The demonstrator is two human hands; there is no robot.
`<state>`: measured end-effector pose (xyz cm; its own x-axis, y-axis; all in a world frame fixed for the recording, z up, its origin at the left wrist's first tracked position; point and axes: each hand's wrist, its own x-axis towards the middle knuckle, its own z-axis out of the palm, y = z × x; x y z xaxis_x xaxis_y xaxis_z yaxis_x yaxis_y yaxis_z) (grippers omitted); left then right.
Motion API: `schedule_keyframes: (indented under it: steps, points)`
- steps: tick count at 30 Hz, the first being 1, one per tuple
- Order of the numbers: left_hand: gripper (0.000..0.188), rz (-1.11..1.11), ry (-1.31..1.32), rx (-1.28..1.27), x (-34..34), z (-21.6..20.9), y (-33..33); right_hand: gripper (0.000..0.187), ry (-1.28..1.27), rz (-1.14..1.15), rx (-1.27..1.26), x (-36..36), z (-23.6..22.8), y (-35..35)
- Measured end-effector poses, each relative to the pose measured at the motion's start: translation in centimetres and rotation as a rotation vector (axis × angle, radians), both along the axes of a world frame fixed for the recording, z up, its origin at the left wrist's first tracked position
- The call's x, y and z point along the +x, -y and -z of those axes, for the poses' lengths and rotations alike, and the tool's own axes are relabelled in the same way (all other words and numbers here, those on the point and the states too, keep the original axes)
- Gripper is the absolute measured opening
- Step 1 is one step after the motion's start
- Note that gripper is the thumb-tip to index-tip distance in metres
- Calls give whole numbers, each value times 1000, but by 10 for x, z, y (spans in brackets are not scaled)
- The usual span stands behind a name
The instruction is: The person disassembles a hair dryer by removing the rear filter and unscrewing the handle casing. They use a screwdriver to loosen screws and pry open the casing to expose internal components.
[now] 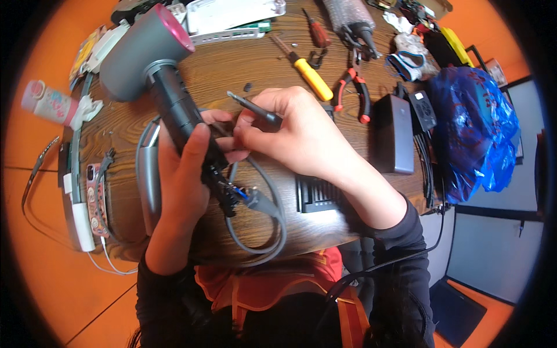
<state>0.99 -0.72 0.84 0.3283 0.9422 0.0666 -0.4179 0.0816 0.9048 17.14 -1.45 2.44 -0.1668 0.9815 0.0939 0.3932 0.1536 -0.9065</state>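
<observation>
My left hand (pixel 184 165) is closed around the black inner handle (pixel 174 104) of a hair dryer (pixel 136 55) with a grey head and a pink ring. The dryer tilts to the upper left. From the handle's lower end, open parts and a blue wire show beside a grey power cord (pixel 272 211), which loops below. In my right hand (pixel 296 130) is a small dark screwdriver (pixel 255 109), its tip pointing up and left, away from the handle. My right fingertips are close to the handle's side; whether they touch it is hidden. A grey tube-shaped shell (pixel 149 174) lies left of my left hand.
Farther back lie a yellow screwdriver (pixel 312 78), a red screwdriver (pixel 317 32) and red-black pliers (pixel 361 93). On the right stand a dark box (pixel 394 136) and a blue plastic bag (pixel 473 127). A phone (pixel 96 194) and a pink-white bottle (pixel 52 103) are at left.
</observation>
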Motion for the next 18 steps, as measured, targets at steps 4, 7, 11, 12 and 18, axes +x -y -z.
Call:
schedule_keyframes:
  steps: [4,7,11,12,18]
  points:
    - [37,16,-98,20,-3,-2,-1,12,506,218,226,31,-10,13]
    - [39,45,-9,25,-4,2,-2,10,974,570,151,56,-8,17]
    - [42,101,67,-14,-4,6,-1,16,1078,671,-73,79,9,6]
    - [43,132,81,-3,-5,6,-1,17,1079,695,-97,82,15,1]
    - [57,219,156,18,-6,1,-1,15,1117,661,-70,91,21,-2]
